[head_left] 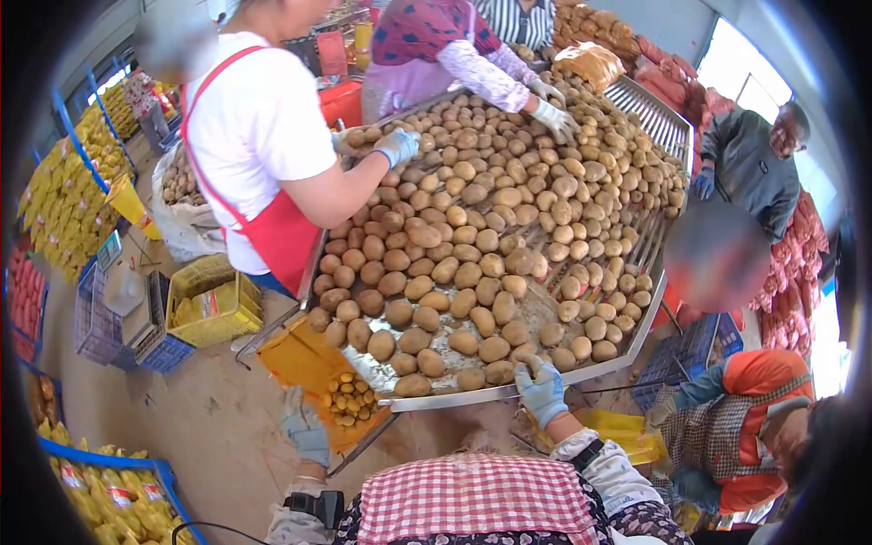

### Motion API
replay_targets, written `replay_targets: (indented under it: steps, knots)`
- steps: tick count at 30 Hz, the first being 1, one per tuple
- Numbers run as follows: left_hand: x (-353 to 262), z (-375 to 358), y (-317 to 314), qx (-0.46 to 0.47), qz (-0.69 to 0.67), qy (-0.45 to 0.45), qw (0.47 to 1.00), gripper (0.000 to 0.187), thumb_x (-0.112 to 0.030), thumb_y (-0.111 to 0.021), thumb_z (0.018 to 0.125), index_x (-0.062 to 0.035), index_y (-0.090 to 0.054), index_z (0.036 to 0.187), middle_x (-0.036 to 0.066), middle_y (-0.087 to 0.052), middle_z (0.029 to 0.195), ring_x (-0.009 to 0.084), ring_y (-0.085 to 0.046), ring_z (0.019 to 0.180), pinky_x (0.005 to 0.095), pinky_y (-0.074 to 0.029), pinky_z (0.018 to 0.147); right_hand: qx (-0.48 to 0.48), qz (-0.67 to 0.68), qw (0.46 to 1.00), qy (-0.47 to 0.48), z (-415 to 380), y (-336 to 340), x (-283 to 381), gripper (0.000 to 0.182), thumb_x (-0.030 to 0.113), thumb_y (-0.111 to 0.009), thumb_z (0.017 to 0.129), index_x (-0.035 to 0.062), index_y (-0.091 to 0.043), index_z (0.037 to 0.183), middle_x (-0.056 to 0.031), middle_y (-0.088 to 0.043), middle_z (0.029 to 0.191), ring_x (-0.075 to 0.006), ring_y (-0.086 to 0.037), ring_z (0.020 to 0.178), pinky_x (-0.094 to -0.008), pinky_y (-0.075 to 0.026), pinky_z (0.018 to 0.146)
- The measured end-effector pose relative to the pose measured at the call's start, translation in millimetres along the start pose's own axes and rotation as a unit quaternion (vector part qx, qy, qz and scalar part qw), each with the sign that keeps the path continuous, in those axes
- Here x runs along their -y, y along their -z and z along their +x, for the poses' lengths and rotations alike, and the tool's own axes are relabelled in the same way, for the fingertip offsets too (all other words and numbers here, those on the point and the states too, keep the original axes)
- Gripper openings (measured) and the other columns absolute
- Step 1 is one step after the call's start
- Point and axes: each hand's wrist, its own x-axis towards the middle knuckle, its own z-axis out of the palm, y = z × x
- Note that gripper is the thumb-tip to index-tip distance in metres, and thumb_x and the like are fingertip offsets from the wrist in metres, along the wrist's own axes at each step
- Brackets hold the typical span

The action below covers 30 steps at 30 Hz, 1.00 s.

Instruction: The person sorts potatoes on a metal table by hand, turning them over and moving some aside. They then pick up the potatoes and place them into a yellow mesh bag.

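My right grip [542,391] sits at the near rim of the surface [554,374], and ahead of it the potatoes [472,272] lie packed almost edge to edge. The only bare metal is a thin patch near the front lip and the slotted strip toward the right edge, so I could slide in there without bumping much. My left grip [305,431] is off the surface, just beside the orange bag [313,368] of small potatoes, with open floor [209,418] to its left. On the far left a person in a red apron [272,227] leans in, arm over the pile. Gloved hands [554,118] block the far edge. A crouched person [745,427] closes off my near right.
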Motion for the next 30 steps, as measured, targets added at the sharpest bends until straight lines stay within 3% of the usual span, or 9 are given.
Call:
replay_targets:
  steps: [2,5,7,12,16,19,21,27,30]
  knots:
    - [27,-28,12,-0.035,0.028,0.084,0.995,0.025,-0.018,-0.047,0.091,-0.0053,-0.066,0.102,0.016,-0.06,0.116,0.0381,-0.052,0.109,0.047,-0.038,0.098,-0.013,-0.011,0.999,0.031,4,-18,14,0.034,0.02,-0.063,0.082,0.0039,-0.061,0.112,-0.0178,-0.066,0.093,-0.0344,-0.062,0.088,-0.0421,-0.049,0.08]
    - [51,-74,33,0.031,0.057,0.161,0.985,0.028,-0.018,-0.045,0.092,-0.0053,-0.064,0.108,0.016,-0.06,0.114,0.0363,-0.053,0.108,0.0467,-0.038,0.098,0.013,0.006,0.998,0.055,2,-38,37,0.038,0.019,-0.065,0.079,0.0033,-0.06,0.113,-0.0194,-0.065,0.096,-0.0367,-0.06,0.093,-0.0437,-0.046,0.085]
    - [65,-105,33,0.076,-0.012,0.16,0.984,0.031,-0.017,-0.046,0.09,-0.0068,-0.059,0.117,0.017,-0.06,0.113,0.0351,-0.055,0.105,0.0459,-0.039,0.095,-0.036,-0.019,0.99,0.132,5,-46,41,0.041,0.02,-0.066,0.077,0.0022,-0.06,0.114,-0.0195,-0.064,0.103,-0.0369,-0.059,0.098,-0.0436,-0.046,0.088]
    - [80,-162,8,0.086,0.086,0.278,0.953,0.04,-0.02,-0.048,0.089,-0.0101,-0.053,0.127,0.019,-0.061,0.11,0.0355,-0.055,0.102,0.0466,-0.041,0.091,0.028,-0.039,0.982,0.185,19,-55,49,0.062,0.018,-0.066,0.076,-0.0002,-0.044,0.131,-0.022,-0.047,0.132,-0.0397,-0.041,0.124,-0.047,-0.033,0.105]
    - [37,-126,14,0.055,0.07,0.445,0.891,0.051,-0.024,-0.051,0.087,-0.01,-0.045,0.136,0.021,-0.058,0.116,0.0361,-0.053,0.108,0.0471,-0.039,0.095,0.059,-0.087,0.953,0.283,23,-62,37,0.062,0.022,-0.063,0.079,0.0,-0.042,0.133,-0.024,-0.044,0.135,-0.0432,-0.037,0.127,-0.0505,-0.029,0.108]
    - [19,-121,-3,0.035,0.056,0.44,0.896,0.058,-0.029,-0.053,0.085,-0.0077,-0.042,0.138,0.022,-0.051,0.127,0.039,-0.046,0.118,0.0491,-0.034,0.101,0.141,-0.143,0.929,0.31,22,-62,30,0.062,0.026,-0.062,0.081,0.0006,-0.042,0.134,-0.0237,-0.041,0.138,-0.0429,-0.035,0.129,-0.0505,-0.027,0.109]
    - [-4,-106,0,0.047,0.116,0.229,0.965,0.062,-0.032,-0.055,0.083,-0.0052,-0.041,0.137,0.023,-0.043,0.136,0.042,-0.039,0.125,0.0519,-0.029,0.105,0.179,-0.152,0.923,0.305,23,-59,44,0.061,0.028,-0.061,0.082,0.0011,-0.043,0.134,-0.0233,-0.039,0.14,-0.0424,-0.033,0.131,-0.05,-0.026,0.11]
    - [-36,-82,-4,0.093,0.124,0.189,0.97,0.063,-0.031,-0.055,0.082,-0.0044,-0.041,0.138,0.022,-0.039,0.14,0.0434,-0.033,0.13,0.0514,-0.025,0.108,0.083,-0.147,0.95,0.264,41,-38,23,0.056,0.027,-0.061,0.082,0.0059,-0.048,0.132,-0.0231,-0.041,0.139,-0.0417,-0.033,0.132,-0.0506,-0.027,0.109]
    - [-28,-88,-2,0.108,0.146,0.202,0.962,0.068,-0.034,-0.055,0.082,-0.0052,-0.037,0.141,0.021,-0.04,0.14,0.0417,-0.031,0.132,0.0511,-0.021,0.11,0.087,-0.157,0.972,0.149,51,-29,-8,0.06,0.03,-0.063,0.083,0.0062,-0.046,0.135,-0.025,-0.029,0.146,-0.0446,-0.03,0.133,-0.0497,-0.026,0.11]
